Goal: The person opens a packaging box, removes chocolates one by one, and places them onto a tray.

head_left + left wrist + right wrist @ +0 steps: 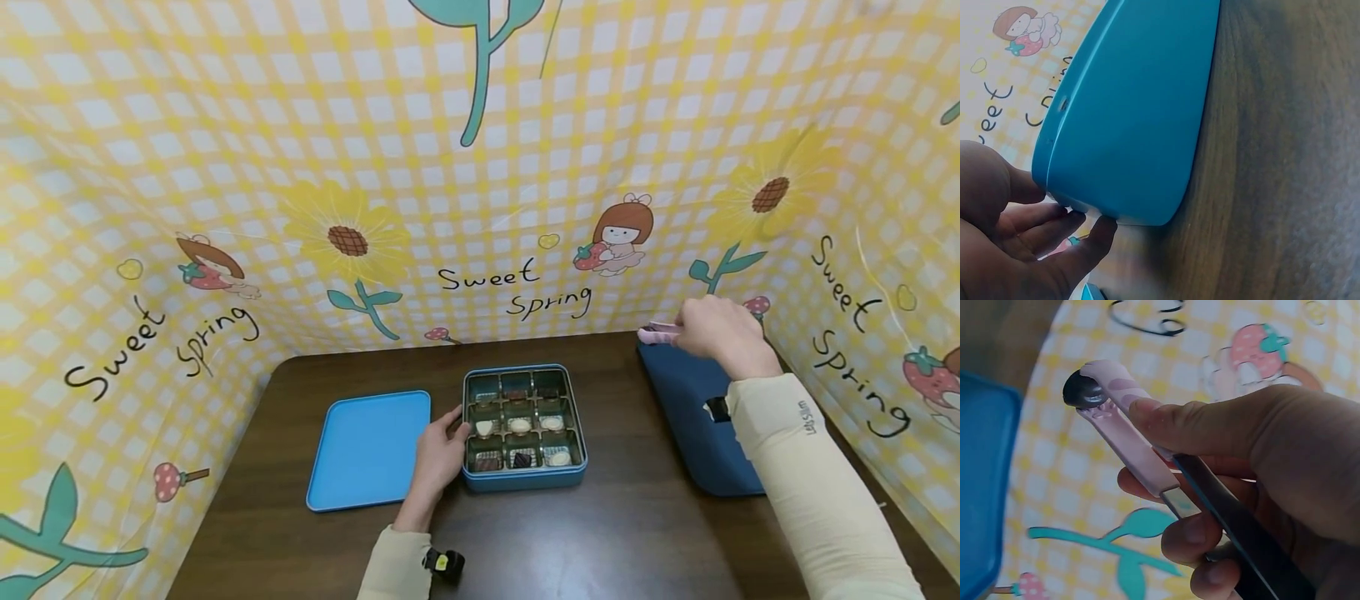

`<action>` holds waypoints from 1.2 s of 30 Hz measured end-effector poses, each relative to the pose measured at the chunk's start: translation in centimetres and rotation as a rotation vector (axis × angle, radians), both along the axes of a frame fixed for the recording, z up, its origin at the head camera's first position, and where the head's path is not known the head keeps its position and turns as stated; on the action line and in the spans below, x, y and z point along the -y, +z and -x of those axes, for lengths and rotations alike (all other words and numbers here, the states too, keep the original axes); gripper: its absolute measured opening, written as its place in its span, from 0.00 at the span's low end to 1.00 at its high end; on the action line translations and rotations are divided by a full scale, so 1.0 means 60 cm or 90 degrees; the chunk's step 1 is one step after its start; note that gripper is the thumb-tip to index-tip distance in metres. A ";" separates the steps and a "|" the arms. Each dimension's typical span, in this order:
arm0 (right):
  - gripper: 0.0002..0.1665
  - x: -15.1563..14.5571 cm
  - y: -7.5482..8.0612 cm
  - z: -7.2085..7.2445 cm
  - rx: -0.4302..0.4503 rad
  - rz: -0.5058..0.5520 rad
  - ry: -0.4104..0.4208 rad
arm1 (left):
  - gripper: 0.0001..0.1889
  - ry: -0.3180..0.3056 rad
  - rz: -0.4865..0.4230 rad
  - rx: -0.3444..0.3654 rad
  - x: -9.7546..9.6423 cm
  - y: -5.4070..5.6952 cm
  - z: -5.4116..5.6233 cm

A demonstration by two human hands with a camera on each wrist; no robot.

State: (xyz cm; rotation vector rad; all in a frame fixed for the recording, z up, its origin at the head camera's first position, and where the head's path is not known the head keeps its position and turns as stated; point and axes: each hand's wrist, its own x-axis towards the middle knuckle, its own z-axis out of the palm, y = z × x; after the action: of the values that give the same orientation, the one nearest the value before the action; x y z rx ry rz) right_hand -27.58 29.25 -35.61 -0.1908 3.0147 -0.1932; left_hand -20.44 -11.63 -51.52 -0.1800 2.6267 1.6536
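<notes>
A blue tin (525,481) stands on the table, its gold insert divided into compartments with white and dark chocolates (518,426) in several of them. At its left side my left hand (441,450) holds it, thumb at the rim and fingers against the wall (1129,125). Over the far end of a dark blue tray (697,417), my right hand (723,333) grips tongs with pink tips (1125,447). A round, shiny dark chocolate (1079,392) is pinched between those tips, raised in front of the cloth.
Left of the tin lies a flat light blue lid (367,454), close to my left hand. Yellow checked cloth (495,192) walls the dark wooden table (600,542) at the back and both sides. The dark blue tray reaches the table's right edge.
</notes>
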 end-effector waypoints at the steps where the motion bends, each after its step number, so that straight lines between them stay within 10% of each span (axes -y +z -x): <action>1: 0.07 -0.004 -0.006 0.001 0.007 -0.002 -0.002 | 0.23 -0.001 0.000 0.000 0.000 0.000 0.000; 17: 0.08 -0.038 -0.082 0.011 0.090 -0.011 -0.031 | 0.23 0.003 -0.001 0.001 0.002 -0.003 -0.002; 36: 0.16 -0.044 -0.105 0.009 0.100 -0.012 -0.033 | 0.24 0.000 -0.008 0.007 0.003 -0.002 0.000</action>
State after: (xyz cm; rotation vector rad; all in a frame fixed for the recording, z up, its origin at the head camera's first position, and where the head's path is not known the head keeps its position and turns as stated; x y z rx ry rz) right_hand -28.12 31.87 -41.92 -0.0907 2.8665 -0.1759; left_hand -20.46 -11.80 -51.63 -0.1886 2.6079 1.6639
